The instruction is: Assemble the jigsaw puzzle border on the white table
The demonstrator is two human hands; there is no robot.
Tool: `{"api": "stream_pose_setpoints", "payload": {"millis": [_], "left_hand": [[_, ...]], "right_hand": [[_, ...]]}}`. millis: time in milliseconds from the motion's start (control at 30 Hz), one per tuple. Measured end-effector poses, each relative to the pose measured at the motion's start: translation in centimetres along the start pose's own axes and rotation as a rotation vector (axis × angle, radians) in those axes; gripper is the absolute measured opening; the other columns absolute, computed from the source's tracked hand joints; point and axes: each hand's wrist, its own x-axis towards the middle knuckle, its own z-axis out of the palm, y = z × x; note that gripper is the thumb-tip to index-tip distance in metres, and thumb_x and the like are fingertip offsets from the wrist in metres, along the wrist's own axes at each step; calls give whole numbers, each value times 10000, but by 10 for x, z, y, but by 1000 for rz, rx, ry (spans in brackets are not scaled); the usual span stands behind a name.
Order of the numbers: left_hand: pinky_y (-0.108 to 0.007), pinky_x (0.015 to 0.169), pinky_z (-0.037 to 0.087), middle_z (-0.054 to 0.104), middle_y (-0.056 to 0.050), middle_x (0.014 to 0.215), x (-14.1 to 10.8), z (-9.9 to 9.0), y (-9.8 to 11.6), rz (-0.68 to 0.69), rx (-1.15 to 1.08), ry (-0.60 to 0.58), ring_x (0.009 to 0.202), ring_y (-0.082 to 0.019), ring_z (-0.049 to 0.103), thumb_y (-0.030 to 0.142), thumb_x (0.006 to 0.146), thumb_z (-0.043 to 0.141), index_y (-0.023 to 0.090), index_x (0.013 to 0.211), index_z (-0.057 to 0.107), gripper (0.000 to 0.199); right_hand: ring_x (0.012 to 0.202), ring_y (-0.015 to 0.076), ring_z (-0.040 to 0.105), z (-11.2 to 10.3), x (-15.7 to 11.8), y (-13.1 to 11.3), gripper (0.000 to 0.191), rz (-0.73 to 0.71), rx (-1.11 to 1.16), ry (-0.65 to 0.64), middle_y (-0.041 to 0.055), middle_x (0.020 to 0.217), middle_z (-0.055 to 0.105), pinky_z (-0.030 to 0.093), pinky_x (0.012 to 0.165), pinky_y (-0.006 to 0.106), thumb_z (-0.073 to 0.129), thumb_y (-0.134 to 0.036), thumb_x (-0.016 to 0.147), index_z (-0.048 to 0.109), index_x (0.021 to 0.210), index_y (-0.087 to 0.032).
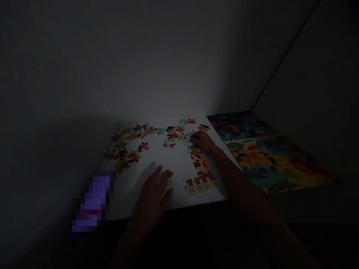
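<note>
The hands are working well apart on a white counter [134, 186], and neither is clearly clamped on anything. The left hand [151, 196] is resting flat with its fingers [160, 175] spread, reaching just beside a small clump of puzzle pieces [167, 175] without visibly pinching them. The right hand [202, 141] is lying at the upper end of a strip of joined pieces [199, 173]; in this dim light, I cannot tell whether it is gripping one.

The strip is running down toward the near edge of the counter. Loose pieces [126, 149] are scattered across its left side, while a smaller group [171, 136] is lying between them and the right hand. A printed animal scene [269, 160] is lying flat to the right, just beside the right forearm [231, 175].

A pixelated purple object [94, 201] is sitting near the counter's left corner, too blurred to name. Dark walls [140, 63] are rising behind the counter, and the room is falling into shadow around the lit surface.
</note>
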Motion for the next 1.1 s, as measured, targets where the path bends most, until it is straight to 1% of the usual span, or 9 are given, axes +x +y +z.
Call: {"api": "stream_pose_setpoints", "payload": {"millis": [67,133,233,400,600,700,800,900,1100], "left_hand": [[-460,1138,379,410,-92,1541,6,0,-16,-16,-28,-29,1394,-254,422,348,958,492,269,1422,481,470],[-466,1145,367,451,-84,1513,10,2,-26,-7,-57,-45,1384,-253,434,359,932,546,276,1406,501,483],[-456,1146,369,494,-67,1480,12,7,-31,23,-89,-62,1356,-242,463,384,909,583,280,1394,514,500],[-421,1138,386,573,-44,1403,13,10,-23,50,-107,-64,1298,-211,514,333,928,557,282,1346,567,422],[-398,1128,407,580,-30,1398,10,8,-15,36,-92,-59,1297,-197,514,318,953,516,288,1349,568,400],[-376,1123,418,592,-30,1387,8,7,-11,42,-79,-77,1290,-191,526,298,965,492,277,1343,576,389],[-358,1116,429,579,-32,1404,6,3,-6,69,-73,-115,1303,-188,516,288,974,469,260,1368,553,403],[-361,1113,434,575,-22,1409,4,1,-1,93,-72,-136,1306,-182,514,251,982,439,276,1385,530,415],[-344,1076,472,614,-31,1359,1,1,5,151,-47,-106,1257,-182,555,239,992,422,247,1350,561,385]], "right_hand": [[972,209,641,1,0,1,256,0,-6,-3,122,1033,718,440,887,272,583,-246,892,742,1059,-135],[973,203,640,1,1,2,248,-4,-11,-8,109,1028,721,442,882,265,587,-241,889,742,1057,-146],[962,198,641,1,2,2,235,-11,-4,-13,95,1020,729,447,870,260,590,-235,887,744,1049,-164],[976,206,640,1,2,2,232,-10,17,-10,100,1021,729,447,883,271,591,-223,877,747,1036,-159],[959,198,637,2,2,3,229,-7,41,4,105,1005,720,447,873,265,586,-239,887,744,1028,-151],[962,202,635,3,2,4,238,2,44,3,109,1015,717,444,873,267,588,-246,885,742,1036,-144],[973,202,630,3,1,4,247,5,18,12,107,1029,718,439,875,266,585,-248,884,740,1047,-146],[961,203,628,1,1,3,248,-18,-3,10,108,1017,720,441,859,269,568,-238,890,739,1040,-140],[953,209,630,-2,-1,0,262,-23,0,2,126,1015,716,444,855,283,556,-233,893,736,1049,-124]]}}
